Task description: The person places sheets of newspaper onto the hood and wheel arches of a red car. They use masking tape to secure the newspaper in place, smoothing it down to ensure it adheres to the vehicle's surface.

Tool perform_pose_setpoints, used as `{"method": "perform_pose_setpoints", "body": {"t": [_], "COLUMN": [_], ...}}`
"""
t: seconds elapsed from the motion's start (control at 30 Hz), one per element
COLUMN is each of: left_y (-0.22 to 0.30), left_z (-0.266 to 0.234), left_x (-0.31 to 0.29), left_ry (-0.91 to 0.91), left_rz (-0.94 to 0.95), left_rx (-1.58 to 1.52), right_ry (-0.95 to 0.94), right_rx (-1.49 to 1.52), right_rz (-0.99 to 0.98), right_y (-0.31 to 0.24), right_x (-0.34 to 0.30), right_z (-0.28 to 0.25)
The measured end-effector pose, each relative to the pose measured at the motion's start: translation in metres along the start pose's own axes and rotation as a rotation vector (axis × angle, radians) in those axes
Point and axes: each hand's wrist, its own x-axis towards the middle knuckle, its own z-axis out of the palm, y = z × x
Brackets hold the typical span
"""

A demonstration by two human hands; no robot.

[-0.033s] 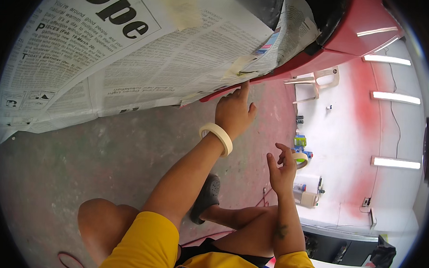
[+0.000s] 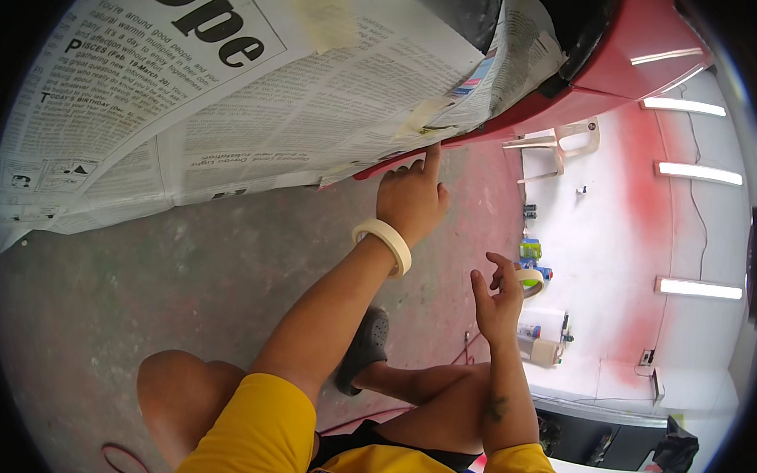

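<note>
The left bare hand [image 2: 411, 196] has shifted very slightly to the left since the earlier frame, its index fingertip staying at the same stretch of edge; the right bare hand [image 2: 498, 309] looks unchanged.

The left hand has its index finger straight out, the tip meeting the lower edge of a glossy red painted panel [image 2: 567, 89]. Its thumb stands apart from the index finger, while the other fingers curl inward. Around that wrist sits a cream-coloured ring-shaped roll of tape [image 2: 395, 240]. Printed newspaper sheets [image 2: 316, 109] cover much of the panel side, above and to the left of the fingertip, with a pale yellow tape strip [image 2: 419, 119] stuck on them near the edge.

The right hand is raised well apart from the panel, thumb and index finger spread. A second, pale ring-shaped tape roll [image 2: 539, 282] is at its fingers; I cannot tell whether they grip it or it hangs on them.

Below, a dark perforated clog [image 2: 368, 349] rests on the stained grey floor [image 2: 185, 296]. A beige plastic chair [image 2: 593, 137] stands beyond the panel, by a white wall with red overspray.
</note>
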Motion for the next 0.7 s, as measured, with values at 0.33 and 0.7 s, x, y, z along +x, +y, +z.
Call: {"method": "perform_pose_setpoints", "body": {"t": [0.33, 0.7], "left_y": [-0.016, -0.018], "left_z": [-0.006, 0.007], "left_x": [0.011, 0.001], "left_ry": [-0.022, 0.234], "left_rz": [-0.202, 0.034], "left_rx": [-0.189, -0.122], "right_ry": [0.000, -0.020], "right_rx": [0.029, 0.016], "right_rz": [-0.011, 0.001], "right_y": [-0.012, -0.015], "right_x": [0.001, 0.000], "right_z": [-0.001, -0.003]}}
